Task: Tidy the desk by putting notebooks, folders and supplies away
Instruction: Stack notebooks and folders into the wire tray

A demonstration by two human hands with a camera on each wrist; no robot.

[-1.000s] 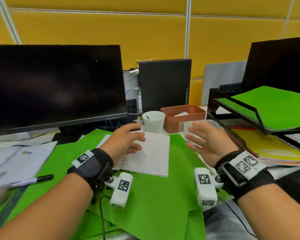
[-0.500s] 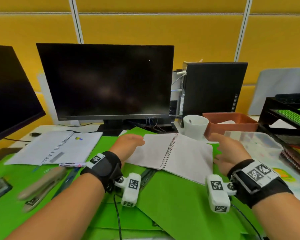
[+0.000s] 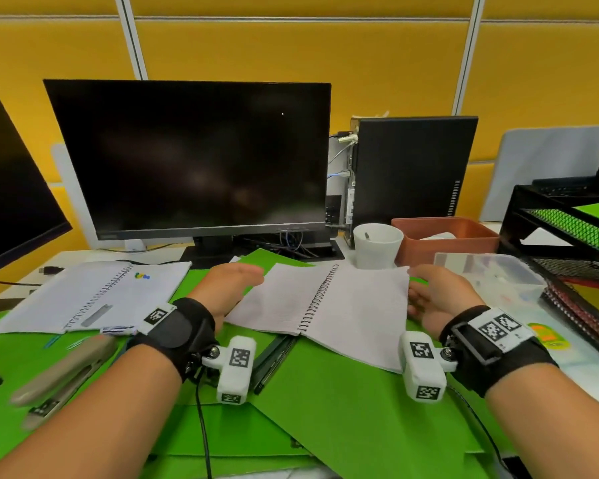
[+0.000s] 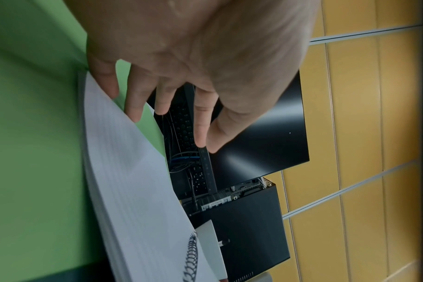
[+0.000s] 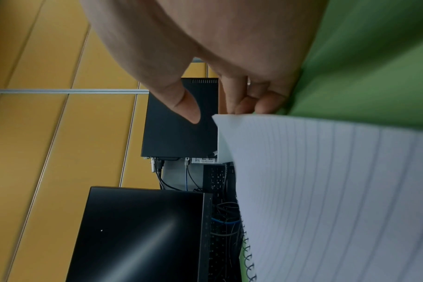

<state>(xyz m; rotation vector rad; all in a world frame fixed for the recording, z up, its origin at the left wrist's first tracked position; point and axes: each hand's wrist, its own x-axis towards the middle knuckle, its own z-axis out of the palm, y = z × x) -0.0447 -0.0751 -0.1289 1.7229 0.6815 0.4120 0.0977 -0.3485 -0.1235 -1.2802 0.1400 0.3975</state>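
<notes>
An open spiral notebook (image 3: 320, 305) with lined pages lies on green folders (image 3: 343, 392) at the desk's middle. My left hand (image 3: 246, 274) is at its left edge; in the left wrist view the left hand (image 4: 167, 118) has straight fingers, the outer ones touching the left page (image 4: 133, 171). My right hand (image 3: 417, 288) is at the right edge. In the right wrist view its fingers (image 5: 258, 101) bend loosely at the page corner (image 5: 326, 190) and the thumb stands clear. A second open notebook (image 3: 94, 295) lies at the left.
A stapler (image 3: 63, 368) and a black pen (image 3: 274, 357) lie on the folders. Behind stand a monitor (image 3: 194, 160), a PC case (image 3: 412, 171), a white cup (image 3: 377, 245) and a brown box (image 3: 443, 236). A clear plastic box (image 3: 488, 281) and a black mesh tray (image 3: 567, 236) are at the right.
The head view has swung left, bringing the second notebook and stapler into sight. My right hand has moved from the plastic box to the notebook's right edge; the left is at its left edge.
</notes>
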